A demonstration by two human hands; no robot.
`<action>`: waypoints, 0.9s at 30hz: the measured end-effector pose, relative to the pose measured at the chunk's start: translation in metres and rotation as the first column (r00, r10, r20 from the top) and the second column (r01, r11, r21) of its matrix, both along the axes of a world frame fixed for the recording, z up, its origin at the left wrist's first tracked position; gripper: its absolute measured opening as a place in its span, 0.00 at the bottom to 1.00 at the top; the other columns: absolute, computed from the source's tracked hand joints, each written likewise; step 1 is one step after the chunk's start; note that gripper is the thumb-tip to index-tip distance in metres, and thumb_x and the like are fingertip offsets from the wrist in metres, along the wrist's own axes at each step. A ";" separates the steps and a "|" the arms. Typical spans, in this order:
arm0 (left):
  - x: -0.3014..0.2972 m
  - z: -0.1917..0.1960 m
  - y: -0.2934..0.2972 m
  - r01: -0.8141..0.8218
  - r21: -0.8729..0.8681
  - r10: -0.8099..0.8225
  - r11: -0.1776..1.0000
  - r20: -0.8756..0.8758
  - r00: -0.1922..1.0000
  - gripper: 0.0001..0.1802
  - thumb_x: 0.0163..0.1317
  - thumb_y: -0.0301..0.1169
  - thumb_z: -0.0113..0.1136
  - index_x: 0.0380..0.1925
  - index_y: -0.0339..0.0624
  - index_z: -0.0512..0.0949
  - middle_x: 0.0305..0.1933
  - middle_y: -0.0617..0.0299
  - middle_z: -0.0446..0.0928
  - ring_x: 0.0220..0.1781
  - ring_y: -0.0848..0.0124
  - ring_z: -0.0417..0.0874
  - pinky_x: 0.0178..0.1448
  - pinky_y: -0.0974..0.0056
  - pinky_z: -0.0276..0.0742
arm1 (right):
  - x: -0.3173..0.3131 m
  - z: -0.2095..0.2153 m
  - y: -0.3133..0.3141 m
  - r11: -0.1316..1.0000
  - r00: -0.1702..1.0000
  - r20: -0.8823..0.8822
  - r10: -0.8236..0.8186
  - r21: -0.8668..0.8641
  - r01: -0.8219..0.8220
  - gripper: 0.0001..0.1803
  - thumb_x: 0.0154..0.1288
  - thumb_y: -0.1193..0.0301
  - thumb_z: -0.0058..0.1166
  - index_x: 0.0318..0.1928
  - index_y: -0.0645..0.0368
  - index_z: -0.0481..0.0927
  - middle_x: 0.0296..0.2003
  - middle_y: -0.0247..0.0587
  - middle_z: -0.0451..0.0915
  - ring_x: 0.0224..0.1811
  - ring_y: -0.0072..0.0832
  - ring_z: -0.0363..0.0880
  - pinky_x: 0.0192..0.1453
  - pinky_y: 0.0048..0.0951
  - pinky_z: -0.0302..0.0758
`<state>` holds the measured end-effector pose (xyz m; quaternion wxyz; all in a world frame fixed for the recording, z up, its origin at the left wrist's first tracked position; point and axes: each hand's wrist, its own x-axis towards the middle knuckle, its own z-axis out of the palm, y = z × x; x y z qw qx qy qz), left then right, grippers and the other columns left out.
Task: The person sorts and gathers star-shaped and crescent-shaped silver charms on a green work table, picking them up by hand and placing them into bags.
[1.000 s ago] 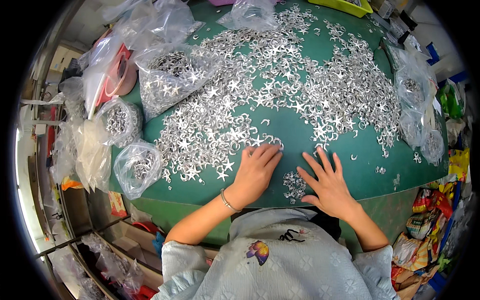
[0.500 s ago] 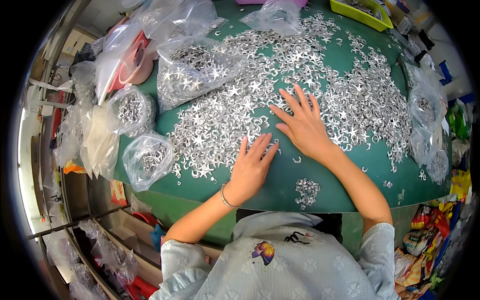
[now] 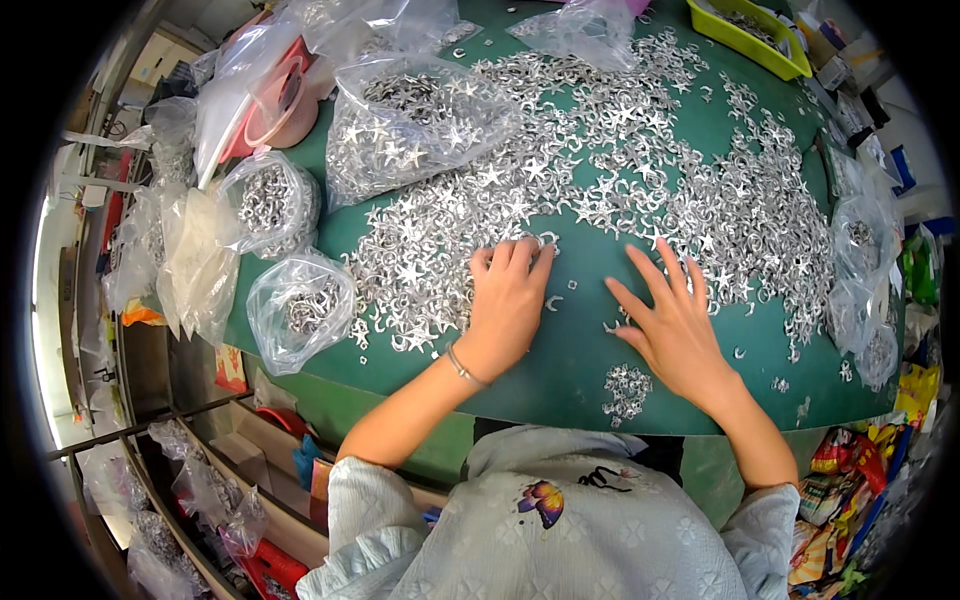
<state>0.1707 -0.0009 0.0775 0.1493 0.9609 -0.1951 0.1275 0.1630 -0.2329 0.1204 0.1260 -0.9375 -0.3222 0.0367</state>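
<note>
Small silvery metal pieces (image 3: 420,235), many shaped like crescents and starfish, lie in a wide loose heap across the green table (image 3: 580,360). My left hand (image 3: 508,300), with a bangle on its wrist, rests at the heap's near edge. Its fingers are bent but slightly apart, their tips touching pieces. To the right, my right hand (image 3: 680,340) hovers low over the tabletop, fingers spread, beside the heap's right portion. A tiny piece shows at its thumb tip; whether it touches is unclear. Between my forearms sits a small separate cluster of pieces (image 3: 627,393).
Clear plastic bags of pieces stand at the left: a large bag (image 3: 410,130), a round bag (image 3: 268,205) and a smaller one (image 3: 300,310). Behind them is a pink basin (image 3: 283,115). A yellow-green tray (image 3: 750,40) sits far right, with more bags (image 3: 860,250) along the right edge.
My right hand has drawn back toward me and right, off the middle of the heap. My left hand has moved slightly forward and its fingers have bent. The view has shifted slightly.
</note>
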 end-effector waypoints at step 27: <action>-0.051 0.007 -0.058 0.428 -0.137 -0.447 0.893 -0.174 0.877 0.28 0.48 0.19 0.54 0.54 0.32 0.72 0.60 0.51 0.69 0.64 0.57 0.69 0.63 0.55 0.63 | 0.002 -0.025 -0.030 0.991 0.998 0.017 -0.054 0.123 0.052 0.34 0.48 0.87 0.51 0.56 0.46 0.79 0.69 0.45 0.59 0.74 0.50 0.49 0.73 0.56 0.49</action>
